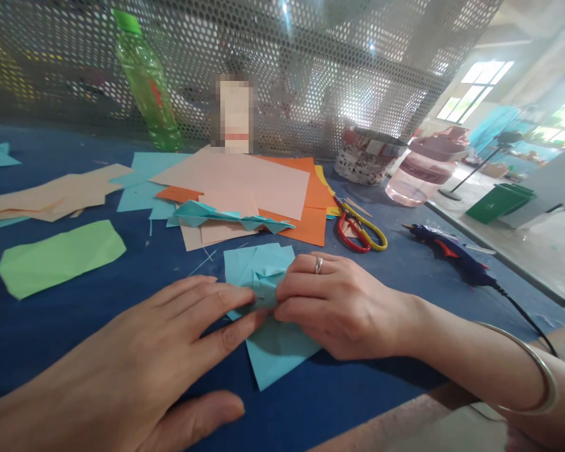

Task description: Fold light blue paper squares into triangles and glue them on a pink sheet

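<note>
The blue paper [275, 361] lies mid-view, seemingly part-folded; the right hand [348, 311] pinches it while the left hand [162, 348], thumb wide, rests fingertips on it. At eleven o'clock a blue strip [200, 212] looks folded already; at twelve, a pink sheet [263, 182] looks unworked. The dark-blue surface [37, 333] carries scissors [349, 232] at one o'clock and a glue gun [452, 249] at two, with a green bin [496, 202] on the floor [537, 257] beyond.

scissors [363, 235] btwn paper pile [263, 185] & glue gun [456, 252] on tbl [42, 326]

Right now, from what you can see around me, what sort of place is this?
Probably a craft workspace: sheets of coloured paper, red-and-yellow scissors and what looks like a glue gun lie on a blue table.
</note>
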The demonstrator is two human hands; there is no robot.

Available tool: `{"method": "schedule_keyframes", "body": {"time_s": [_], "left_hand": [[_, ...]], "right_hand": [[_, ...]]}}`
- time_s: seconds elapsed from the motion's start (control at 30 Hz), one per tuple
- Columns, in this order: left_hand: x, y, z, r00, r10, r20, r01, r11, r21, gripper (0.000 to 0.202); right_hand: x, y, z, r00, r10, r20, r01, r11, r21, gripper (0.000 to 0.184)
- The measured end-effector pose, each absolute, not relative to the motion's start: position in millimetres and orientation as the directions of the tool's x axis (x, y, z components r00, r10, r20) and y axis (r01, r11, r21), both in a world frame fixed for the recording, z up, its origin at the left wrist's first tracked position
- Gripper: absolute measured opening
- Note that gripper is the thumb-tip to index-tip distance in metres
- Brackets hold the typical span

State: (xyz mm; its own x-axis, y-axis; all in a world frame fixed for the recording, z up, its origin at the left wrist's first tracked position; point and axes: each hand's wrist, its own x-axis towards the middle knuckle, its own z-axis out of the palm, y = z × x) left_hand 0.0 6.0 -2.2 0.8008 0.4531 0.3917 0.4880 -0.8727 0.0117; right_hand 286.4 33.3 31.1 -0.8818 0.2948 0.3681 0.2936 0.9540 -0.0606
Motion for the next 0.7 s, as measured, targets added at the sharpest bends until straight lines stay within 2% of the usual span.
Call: {"method": "schedule_keyframes", "body": {"time_s": [0.1, 0.23, 0.5, 0.7], "left_hand": [[0.8, 7.0, -4.9, 0.810, 0.427, 0.401, 0.463, -0.886, 0.008, 0.057], [8.5, 2.6, -4.8, 0.748, 0.488, 0.450, 0.510, -0.856, 0.082, 0.043], [11.1, 0.9, -0.1, 0.754, 0.485, 0.442, 0.515, -0.855, 0.060, 0.042], [10.5, 1.0, -3.4, 0.725, 0.501, 0.473, 0.516, -0.850, 0.109, 0.042]], "right_hand": [[286.3, 33.1, 28.8, -0.871, 0.289, 0.397, 0.292, 0.955, -0.053, 0.023], [286.6, 32.8, 24.8, -0.854, 0.275, 0.441, 0.303, 0.953, -0.009, 0.025], [287.3, 32.4, 24.3, -0.855, 0.275, 0.441, 0.327, 0.944, 0.046, 0.024], [288.3, 31.0, 24.9, -0.864, 0.287, 0.414, 0.344, 0.937, 0.068, 0.025]]}}
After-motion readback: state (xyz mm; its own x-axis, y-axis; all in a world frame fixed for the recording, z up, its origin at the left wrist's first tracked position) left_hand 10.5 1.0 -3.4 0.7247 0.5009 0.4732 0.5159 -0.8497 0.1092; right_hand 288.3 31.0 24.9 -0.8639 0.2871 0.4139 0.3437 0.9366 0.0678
